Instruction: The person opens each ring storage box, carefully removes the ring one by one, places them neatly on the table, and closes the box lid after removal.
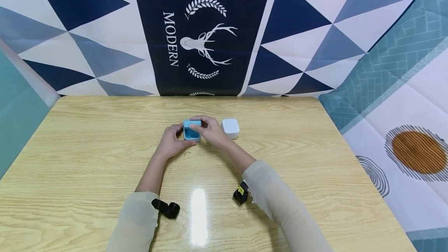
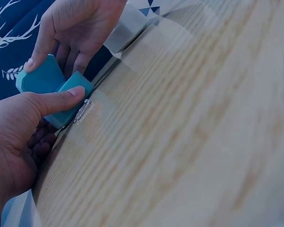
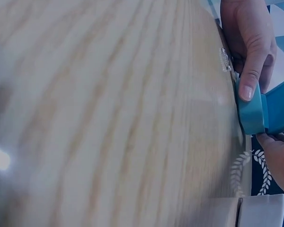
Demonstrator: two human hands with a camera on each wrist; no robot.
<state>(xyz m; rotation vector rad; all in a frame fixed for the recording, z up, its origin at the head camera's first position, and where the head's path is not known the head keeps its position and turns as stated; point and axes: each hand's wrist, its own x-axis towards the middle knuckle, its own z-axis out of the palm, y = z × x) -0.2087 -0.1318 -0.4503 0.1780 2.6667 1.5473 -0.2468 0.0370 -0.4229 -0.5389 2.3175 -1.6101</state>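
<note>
A small turquoise ring box [image 1: 192, 134] stands on the table with its hinged lid [image 2: 40, 78] raised. My left hand [image 1: 170, 143] grips the lower part of the box, the thumb against its front and the fingers at its left side. From the right, my right hand [image 1: 211, 130] holds the lid, with the thumb on its inner face. A thin ring [image 1: 188, 154] lies on the table just in front of the box, close to the left thumb; it looks glittery in the right wrist view. Whatever the box contains cannot be made out.
A white rounded box [image 1: 230, 127] sits on the table right beside my right hand. The light wooden table [image 1: 105, 158] ends at the back against a patterned cloth [image 1: 206, 84]. A bright light reflection [image 1: 198, 217] shows on the tabletop between my forearms.
</note>
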